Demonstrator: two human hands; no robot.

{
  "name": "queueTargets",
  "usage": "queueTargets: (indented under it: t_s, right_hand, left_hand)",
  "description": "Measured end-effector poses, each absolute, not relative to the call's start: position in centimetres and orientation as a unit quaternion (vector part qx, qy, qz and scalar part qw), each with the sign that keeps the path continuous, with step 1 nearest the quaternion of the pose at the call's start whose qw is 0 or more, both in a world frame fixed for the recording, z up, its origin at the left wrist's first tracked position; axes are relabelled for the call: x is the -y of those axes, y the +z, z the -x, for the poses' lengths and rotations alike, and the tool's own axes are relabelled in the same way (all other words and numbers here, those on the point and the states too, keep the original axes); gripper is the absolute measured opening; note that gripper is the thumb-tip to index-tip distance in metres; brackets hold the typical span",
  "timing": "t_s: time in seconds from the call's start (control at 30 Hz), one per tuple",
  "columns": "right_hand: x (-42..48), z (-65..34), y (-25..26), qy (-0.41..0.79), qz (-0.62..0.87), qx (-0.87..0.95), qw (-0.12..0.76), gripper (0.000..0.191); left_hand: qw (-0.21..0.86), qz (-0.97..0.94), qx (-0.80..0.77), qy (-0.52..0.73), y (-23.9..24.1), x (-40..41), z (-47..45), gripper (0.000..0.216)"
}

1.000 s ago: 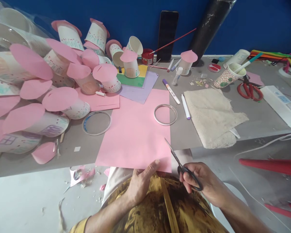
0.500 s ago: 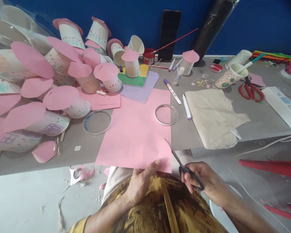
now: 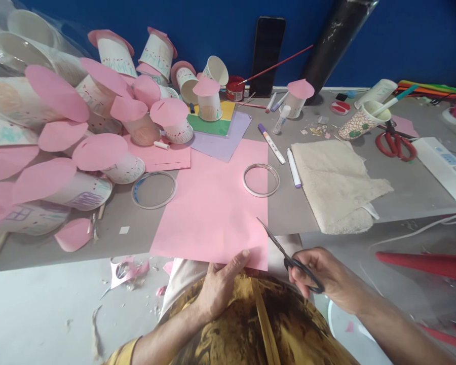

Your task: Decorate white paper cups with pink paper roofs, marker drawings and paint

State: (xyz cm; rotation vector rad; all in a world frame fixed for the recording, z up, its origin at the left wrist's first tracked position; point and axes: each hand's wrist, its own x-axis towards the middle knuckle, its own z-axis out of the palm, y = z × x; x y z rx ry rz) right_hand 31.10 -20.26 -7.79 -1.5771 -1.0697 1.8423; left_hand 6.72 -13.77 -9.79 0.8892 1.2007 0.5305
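A large pink paper sheet (image 3: 209, 213) lies on the grey table and juts slightly over its front edge. My left hand (image 3: 222, 281) grips that near edge, thumb on top and fingers hidden underneath. In my right hand (image 3: 319, 274) is a pair of black-handled scissors (image 3: 283, 246), its blades together and pointing up-left over the sheet's right edge. One ring-shaped roll of tape (image 3: 261, 194) rests on the sheet. A second tape ring (image 3: 137, 203) sits at the sheet's left side.
Many paper cups with pink paper tops (image 3: 99, 152) crowd the left. Markers (image 3: 271, 144) and a beige cloth (image 3: 334, 177) lie right of the sheet. Red-handled scissors (image 3: 395, 147) are farther right. A phone (image 3: 268, 56) leans against the blue wall.
My right hand with the scissors has shifted slightly right and up. My left hand stays on the paper's edge. The whole view has moved a little.
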Motion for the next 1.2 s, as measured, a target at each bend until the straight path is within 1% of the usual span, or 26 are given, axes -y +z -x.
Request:
queueTargets:
  t_s: [0.17,0.43,0.63,0.93,1.07,1.2]
  right_hand:
    - [19.8,-31.7,-7.6,0.668,0.591,0.397,0.215,0.056]
    - [18.6,-32.2,-6.8,0.679,0.583,0.404,0.187,0.060]
    - [17.5,-32.9,-6.2,0.671,0.596,0.417,0.145,0.062]
    - [16.1,-33.0,-4.9,0.687,0.580,0.415,0.140,0.057]
    - [15.5,-32.7,-4.6,0.695,0.576,0.407,0.136,0.057]
    - [15.3,-32.9,-4.7,0.693,0.572,0.419,0.129,0.059]
  left_hand:
    - [0.691,-0.396,-0.557,0.238,-9.7,13.6,-6.8,0.038]
    - [0.679,-0.396,-0.561,0.260,-9.1,13.4,-6.8,0.035]
    - [0.680,-0.406,-0.565,0.231,-9.3,13.5,-6.7,0.038]
    - [0.651,-0.407,-0.580,0.273,-9.3,13.3,-6.7,0.033]
    - [0.721,-0.356,-0.523,0.282,-10.2,13.7,-6.9,0.034]
    - [0.769,-0.285,-0.474,0.321,-11.5,14.2,-7.2,0.028]
